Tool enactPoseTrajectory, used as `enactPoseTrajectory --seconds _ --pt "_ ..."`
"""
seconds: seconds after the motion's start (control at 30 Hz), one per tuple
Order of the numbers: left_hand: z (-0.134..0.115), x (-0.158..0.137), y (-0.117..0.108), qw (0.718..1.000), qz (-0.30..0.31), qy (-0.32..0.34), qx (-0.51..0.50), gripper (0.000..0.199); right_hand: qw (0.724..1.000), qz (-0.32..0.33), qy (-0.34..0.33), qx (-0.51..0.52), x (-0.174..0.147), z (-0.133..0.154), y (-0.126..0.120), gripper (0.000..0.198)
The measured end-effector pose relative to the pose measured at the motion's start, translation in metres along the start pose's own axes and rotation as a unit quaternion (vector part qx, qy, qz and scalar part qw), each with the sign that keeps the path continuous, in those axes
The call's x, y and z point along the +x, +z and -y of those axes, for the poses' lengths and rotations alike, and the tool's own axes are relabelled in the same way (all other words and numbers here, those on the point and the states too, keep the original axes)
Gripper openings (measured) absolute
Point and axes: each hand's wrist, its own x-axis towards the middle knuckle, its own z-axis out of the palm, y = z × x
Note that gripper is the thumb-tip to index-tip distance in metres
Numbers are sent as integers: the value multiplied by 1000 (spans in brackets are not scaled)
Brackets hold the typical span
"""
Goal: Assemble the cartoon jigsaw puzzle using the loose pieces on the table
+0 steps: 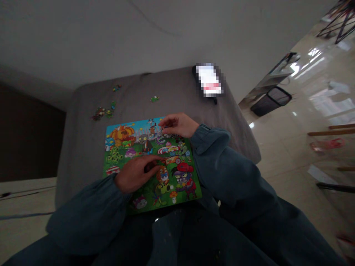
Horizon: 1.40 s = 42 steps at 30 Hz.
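Note:
A colorful cartoon picture board point(151, 203), a puzzle with a pumpkin, zombies and plants on a green lawn, lies in front of me, close to my lap. My left hand point(135, 173) rests over its left middle. Its fingers stretch to the right and its thumb is apart from them, near a small orange-and-white figure. Over the upper right edge of the board is my right hand point(181, 125), its fingers bent and a gap showing between thumb and forefinger. I see nothing held in either hand. Both palms are hidden.
Several loose figure pieces point(108, 113) lie on the grey cloth-covered surface point(133, 99) beyond the board. A green piece point(154, 98) lies alone. A phone with a lit, blurred screen point(208, 79) stands at the back right. A black bin point(271, 100) sits on the tiled floor.

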Motion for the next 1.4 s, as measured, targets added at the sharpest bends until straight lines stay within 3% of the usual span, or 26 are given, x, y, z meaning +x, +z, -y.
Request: enactPoseTrajectory --seconds 0.4,0.63,0.9,1.27,1.4 --pt "8 -13 23 988 -79 62 117 47 1000 -9 12 -4 0 0 1 25" --pt "9 -12 21 986 -113 84 84 42 1000 -5 10 -10 0 -2 2 24" --pt "7 -10 18 987 -140 67 40 38 1000 -5 5 -14 0 -3 2 23" --pt "12 -10 32 976 -191 58 81 41 1000 4 12 4 -1 0 0 25" --pt "8 -10 32 975 -183 75 103 25 1000 4 14 -1 -1 0 0 26"
